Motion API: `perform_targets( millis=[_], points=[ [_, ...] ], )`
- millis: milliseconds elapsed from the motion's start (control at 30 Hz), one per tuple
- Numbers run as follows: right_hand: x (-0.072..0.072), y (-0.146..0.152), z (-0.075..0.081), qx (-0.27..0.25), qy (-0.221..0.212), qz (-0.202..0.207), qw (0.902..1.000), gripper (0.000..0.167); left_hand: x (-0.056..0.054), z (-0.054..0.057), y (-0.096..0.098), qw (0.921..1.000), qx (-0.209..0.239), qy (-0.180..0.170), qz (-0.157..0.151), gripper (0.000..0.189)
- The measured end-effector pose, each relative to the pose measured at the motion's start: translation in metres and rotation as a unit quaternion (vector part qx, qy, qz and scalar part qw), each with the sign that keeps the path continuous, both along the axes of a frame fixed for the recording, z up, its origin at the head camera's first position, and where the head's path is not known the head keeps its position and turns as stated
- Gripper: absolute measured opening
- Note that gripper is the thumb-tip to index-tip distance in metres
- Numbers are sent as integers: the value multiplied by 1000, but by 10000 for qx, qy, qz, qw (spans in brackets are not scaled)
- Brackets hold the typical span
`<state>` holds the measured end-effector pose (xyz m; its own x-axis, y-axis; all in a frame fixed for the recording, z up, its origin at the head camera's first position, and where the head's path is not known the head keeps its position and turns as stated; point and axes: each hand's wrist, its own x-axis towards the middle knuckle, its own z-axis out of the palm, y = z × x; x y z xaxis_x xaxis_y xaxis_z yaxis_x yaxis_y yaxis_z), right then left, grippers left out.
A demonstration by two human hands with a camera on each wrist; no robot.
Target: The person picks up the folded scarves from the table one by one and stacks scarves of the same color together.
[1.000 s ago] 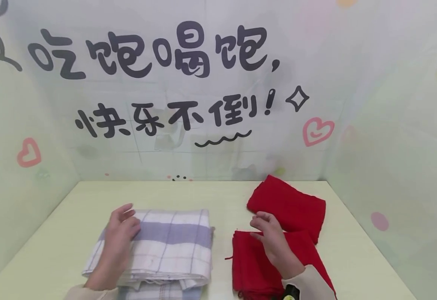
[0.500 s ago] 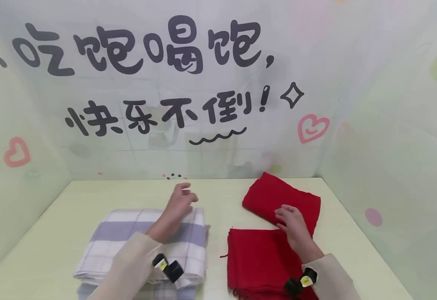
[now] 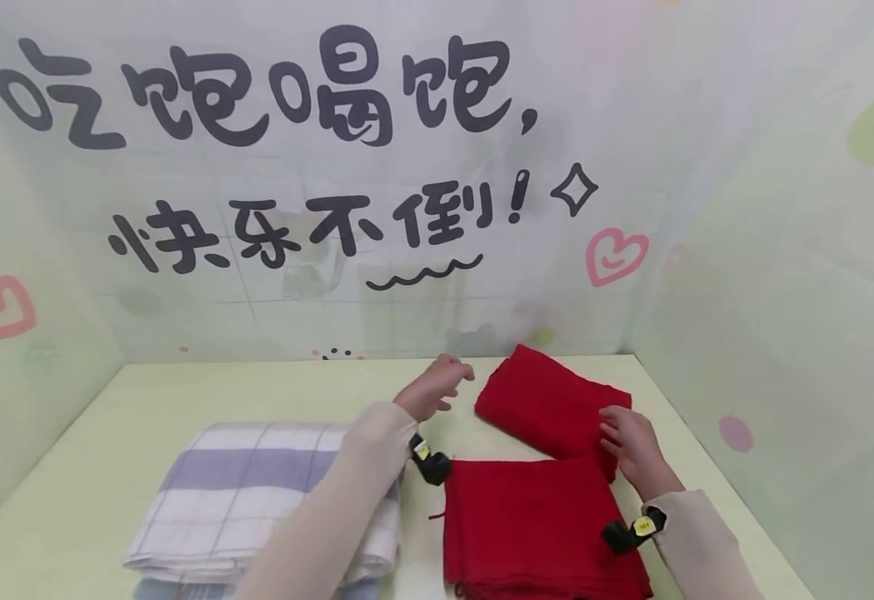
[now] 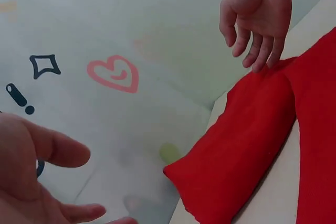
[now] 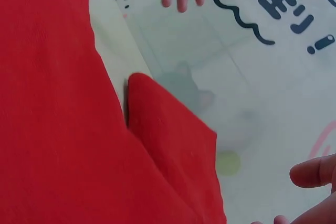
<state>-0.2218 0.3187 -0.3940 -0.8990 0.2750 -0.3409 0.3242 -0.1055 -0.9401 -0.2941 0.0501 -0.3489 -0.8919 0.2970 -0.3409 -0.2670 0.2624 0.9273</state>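
A folded red cloth [image 3: 541, 400] lies askew at the back right of the table. In front of it sits a thicker folded red cloth [image 3: 526, 521], which overlaps its near corner in the head view. My left hand [image 3: 434, 388] is just left of the back cloth, fingers bent loosely and holding nothing; the left wrist view shows its thumb and fingers apart. Over the right end of the back cloth is my right hand [image 3: 634, 448], fingers relaxed, nothing gripped. From the left wrist view, the right hand's fingertips [image 4: 257, 66] appear right at the cloth's edge.
A folded white-and-purple plaid cloth [image 3: 219, 492] lies at the left on top of bluish cloth [image 3: 182, 590], partly behind my left sleeve [image 3: 332, 517]. Printed sheet walls [image 3: 422, 317] stand behind and at both sides of the pale table [image 3: 54, 467].
My left hand has swung from the plaid cloth rightward toward the back red cloth. My right hand has shifted right over the red cloths. The head view has turned slightly right.
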Motion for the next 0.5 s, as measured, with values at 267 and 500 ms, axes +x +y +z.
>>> perform_targets(
  millis=[267,500],
  points=[
    [-5,19,-6,169,-201,-242,9994,68,-23,-28,28,9994,-181,-128,-259,58],
    [-12,28,-14,301,-228,-668,9971,72,-34,-54,38,9996,-292,-37,-10,57]
  ],
)
